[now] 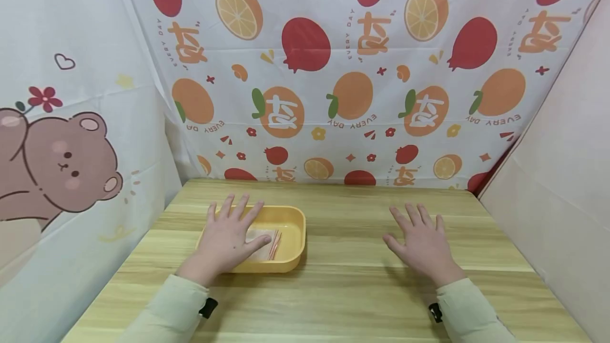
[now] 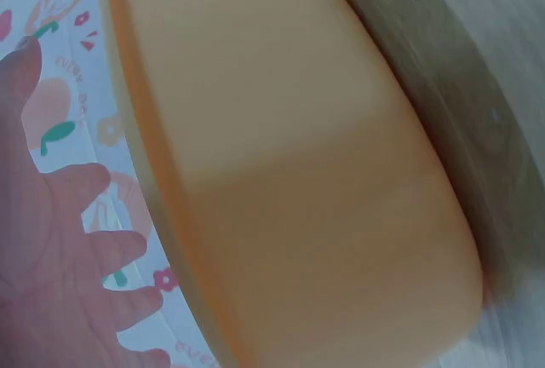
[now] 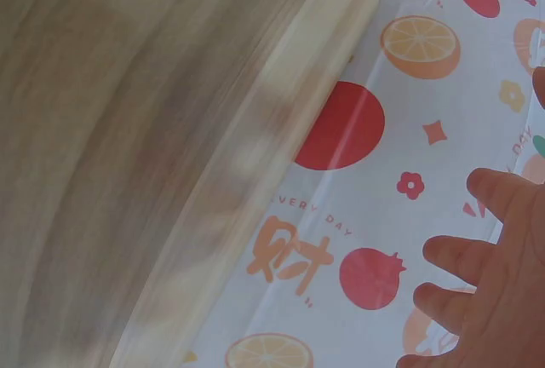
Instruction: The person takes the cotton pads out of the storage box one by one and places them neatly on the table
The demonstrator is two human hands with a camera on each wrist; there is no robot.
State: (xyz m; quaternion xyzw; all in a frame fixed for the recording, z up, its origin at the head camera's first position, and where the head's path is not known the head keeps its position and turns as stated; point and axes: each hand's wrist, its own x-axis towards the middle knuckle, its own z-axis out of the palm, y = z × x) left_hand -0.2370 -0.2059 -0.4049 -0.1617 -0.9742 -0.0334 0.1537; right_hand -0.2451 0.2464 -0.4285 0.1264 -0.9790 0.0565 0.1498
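Fingers spread, my left hand [image 1: 230, 240] is held over the left part of a yellow rectangular tray [image 1: 292, 264] and hides some of it. In the tray lie a pale flat piece [image 1: 259, 252] and several thin reddish strips [image 1: 275, 245] beside it; my thumb overlaps the pale piece in the head view. The left wrist view shows the outer wall of the tray [image 2: 324, 172] close up, with the spread left hand [image 2: 51, 249] beyond its rim. My right hand [image 1: 421, 245], fingers apart and holding nothing, is over the right side of the table; its fingers also show in the right wrist view [image 3: 494, 274].
The wood-grain table [image 1: 348, 300] spans the space between cloth walls. A fruit-print curtain [image 1: 324, 83] hangs behind its back edge, a bear-print cloth [image 1: 71, 163] on the left and a plain pale cloth [image 1: 557, 173] on the right.
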